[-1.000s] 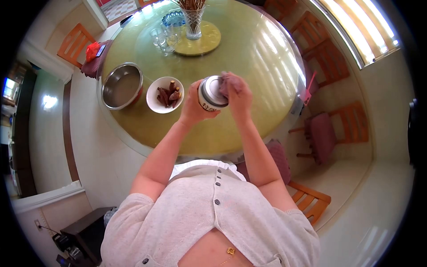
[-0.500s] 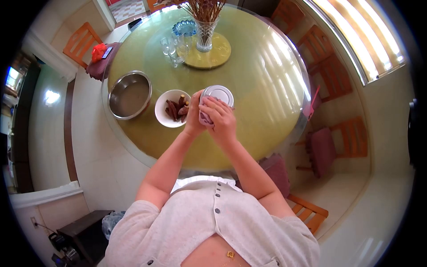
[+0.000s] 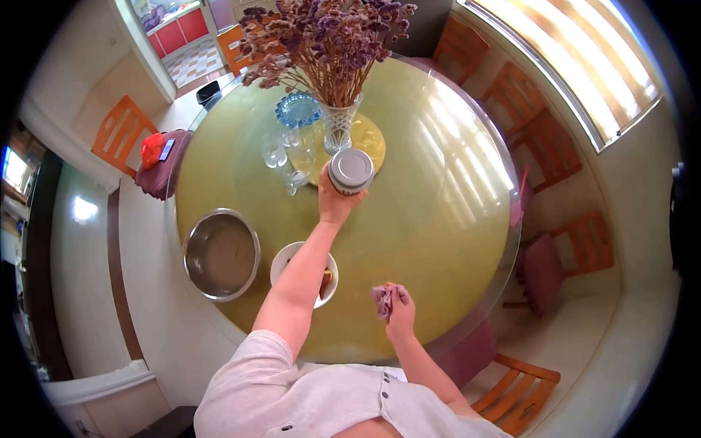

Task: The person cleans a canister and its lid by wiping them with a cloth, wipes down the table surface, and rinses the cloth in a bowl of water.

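Observation:
My left hand (image 3: pixel 336 201) is stretched out over the table, wrapped round a jar (image 3: pixel 351 171) with a silver-grey lid, close to the round golden turntable (image 3: pixel 371 146). Nearer my body, my right hand (image 3: pixel 400 312) is closed on a crumpled mauve cloth (image 3: pixel 383 299). Under my left forearm, partly hidden by it, sits a white bowl (image 3: pixel 330 288) with a few reddish-brown pieces in it. A steel basin (image 3: pixel 222 255) of cloudy water is to the left of the bowl.
A glass vase (image 3: pixel 339 128) of dried flowers stands on the turntable. Beside it are clear glasses (image 3: pixel 274 153) and a blue glass dish (image 3: pixel 298 109). Wooden chairs (image 3: pixel 123 139) surround the round table (image 3: pixel 438 241). A red bag (image 3: pixel 152 150) and a phone lie on one seat.
My left hand has carried the jar forward, towards the vase. My right hand has come off the jar with the cloth and moved back towards my body. The view has shifted too.

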Available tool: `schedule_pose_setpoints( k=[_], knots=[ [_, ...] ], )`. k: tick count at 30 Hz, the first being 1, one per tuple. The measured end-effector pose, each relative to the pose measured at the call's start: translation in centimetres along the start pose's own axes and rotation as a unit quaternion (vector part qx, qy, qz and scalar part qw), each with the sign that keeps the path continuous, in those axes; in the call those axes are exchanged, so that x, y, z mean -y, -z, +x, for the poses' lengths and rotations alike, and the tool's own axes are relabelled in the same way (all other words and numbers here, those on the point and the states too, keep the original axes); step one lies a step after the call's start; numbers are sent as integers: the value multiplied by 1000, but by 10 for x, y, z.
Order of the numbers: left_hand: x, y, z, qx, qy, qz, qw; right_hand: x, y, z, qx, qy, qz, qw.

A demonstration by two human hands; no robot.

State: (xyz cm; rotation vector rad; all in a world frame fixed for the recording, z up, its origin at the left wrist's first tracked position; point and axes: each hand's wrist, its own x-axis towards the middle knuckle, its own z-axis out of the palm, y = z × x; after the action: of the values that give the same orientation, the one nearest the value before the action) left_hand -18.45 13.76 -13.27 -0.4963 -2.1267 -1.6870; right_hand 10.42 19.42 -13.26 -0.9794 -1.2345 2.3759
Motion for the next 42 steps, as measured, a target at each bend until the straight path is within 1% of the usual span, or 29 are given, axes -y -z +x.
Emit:
schedule_pose_setpoints(
  k=[1,2,4,6,10,12,15,17,19,20,22,23,24,26,27,29,30,32,34,35,36,37,38,39,40,41,42],
  knots=[
    [8,-6,5,5,3,-3,1000,-5,2,3,-25,-19,42,999],
    [17,-12,12,1,14,9,1000,-7,5,5,-30,-19,43,998],
    [36,-21,22,2,26,19,999,-6,6,8,-50,-62,29,996],
    [51,-29,27,-17,19,46,999,-6,4,11,-53,-70,33,996],
    [72,-35,30,-12,38,71,997,-13,-6,20,-55,-79,39,995],
    [78,-40,33,-26,29,58,998,-13,-13,21,-55,-92,42,993],
    [82,-42,32,-7,53,44,998,-18,-16,23,-50,-94,35,994],
    [80,-43,29,-3,71,29,997,-20,-16,26,-49,-88,27,995],
    [60,-33,22,11,134,152,979,-15,-17,27,-47,-113,29,992],
    [51,-24,18,18,146,156,977,-18,-12,30,-41,-125,69,989],
    [22,7,0,17,111,31,993,-29,8,37,-49,-171,140,974],
    [4,28,-8,11,100,35,994,-31,14,40,-55,-196,176,963],
    [0,46,-27,14,110,42,993,-31,19,35,-61,-206,173,961],
    [-12,81,-56,-36,137,-63,988,-27,20,36,-7,-222,239,945],
    [-18,99,-79,-40,141,-59,987,-25,22,29,-7,-228,235,945],
    [-22,124,-123,9,182,-32,983,-15,15,24,105,-263,268,921],
    [-22,130,-147,27,226,-83,970,-12,11,20,112,-266,264,920],
    [-34,136,-193,70,223,-92,968,-10,8,10,148,-285,250,913],
    [-79,138,-228,128,286,-62,948,-22,10,4,177,-307,218,909],
    [-83,133,-250,116,288,-57,949,-32,10,-1,183,-312,140,922],
    [-79,126,-274,114,344,-135,922,-40,7,-8,191,-313,60,928],
    [-76,124,-289,112,393,-213,888,-46,2,-17,227,-330,4,916],
    [-73,127,-303,102,390,-210,891,-54,-2,-26,236,-333,1,913],
    [-74,133,-312,102,386,-97,912,-64,-4,-35,284,-315,-62,903],
    [-73,140,-320,103,379,17,919,-72,-5,-42,327,-296,-123,889],
    [-69,148,-323,40,415,-78,905,-75,-5,-41,354,-318,-84,875],
    [-68,157,-321,39,414,-77,906,-72,-8,-39,356,-317,-84,875]
  ],
)
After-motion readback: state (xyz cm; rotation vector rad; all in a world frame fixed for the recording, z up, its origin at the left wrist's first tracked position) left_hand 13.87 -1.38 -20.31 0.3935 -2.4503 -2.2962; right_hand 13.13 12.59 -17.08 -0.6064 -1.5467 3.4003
